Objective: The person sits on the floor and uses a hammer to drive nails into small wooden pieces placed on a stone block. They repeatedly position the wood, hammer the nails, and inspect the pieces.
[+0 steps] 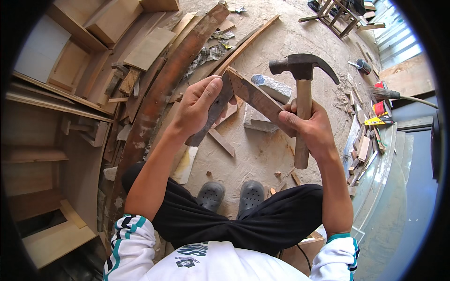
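Observation:
My left hand [200,104] is closed round a dark, worn wood strip [219,103] that slants down toward me. A second, browner wood strip [255,93] meets its upper end, so the two form a peaked corner; whether they are fastened there I cannot tell. My right hand [309,124] grips the lower end of that browner strip between thumb and fingers. The same hand also holds a claw hammer [303,100] upright by its wooden handle, with the dark head above and its claw toward the right. Some fingers of both hands are hidden behind the wood.
Beneath my hands lie concrete blocks [272,88] and a wood offcut [221,142]. Long planks [164,84] and wooden cabinets [37,159] line the left. To the right are scrap wood pieces [363,149], cans [382,108], a brush [386,93] and glass sheets [389,187].

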Available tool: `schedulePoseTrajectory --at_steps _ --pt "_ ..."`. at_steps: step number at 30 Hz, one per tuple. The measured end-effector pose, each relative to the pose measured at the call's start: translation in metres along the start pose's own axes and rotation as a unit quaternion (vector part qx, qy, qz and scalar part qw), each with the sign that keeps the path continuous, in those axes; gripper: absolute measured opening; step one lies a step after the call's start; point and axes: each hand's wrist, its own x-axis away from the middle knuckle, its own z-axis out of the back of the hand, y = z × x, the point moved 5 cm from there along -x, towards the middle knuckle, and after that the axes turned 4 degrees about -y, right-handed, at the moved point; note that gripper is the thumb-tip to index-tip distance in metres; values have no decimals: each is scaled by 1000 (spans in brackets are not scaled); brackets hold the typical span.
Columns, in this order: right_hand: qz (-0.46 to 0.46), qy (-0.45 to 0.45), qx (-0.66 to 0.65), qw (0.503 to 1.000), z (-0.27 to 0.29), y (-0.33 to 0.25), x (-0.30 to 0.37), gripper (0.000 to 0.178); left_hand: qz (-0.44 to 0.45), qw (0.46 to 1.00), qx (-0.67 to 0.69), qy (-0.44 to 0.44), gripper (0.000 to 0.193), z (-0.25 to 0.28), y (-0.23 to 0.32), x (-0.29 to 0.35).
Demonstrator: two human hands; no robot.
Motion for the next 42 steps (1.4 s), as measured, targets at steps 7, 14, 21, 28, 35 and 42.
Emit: schedulePoseTrajectory --at_steps 7,14,21,28,35,42 --pt "-5 -17 23 1000 -1 1 8 37 2 998 -55 -15 23 5 -2 1" --pt "-7 -57 -47 997 -5 -8 17 40 -41 997 -53 -27 22 7 17 9" --pt "-51 -87 -58 993 9 10 11 47 -41 998 -24 35 26 34 14 7" --pt "-45 -44 -220 973 19 7 8 36 101 985 -18 141 30 58 0 6" --pt "10 -1 -247 969 23 10 0 28 112 980 50 157 29 54 -5 8" --pt "66 52 -181 980 20 16 -11 24 229 954 109 159 33 39 -29 6"
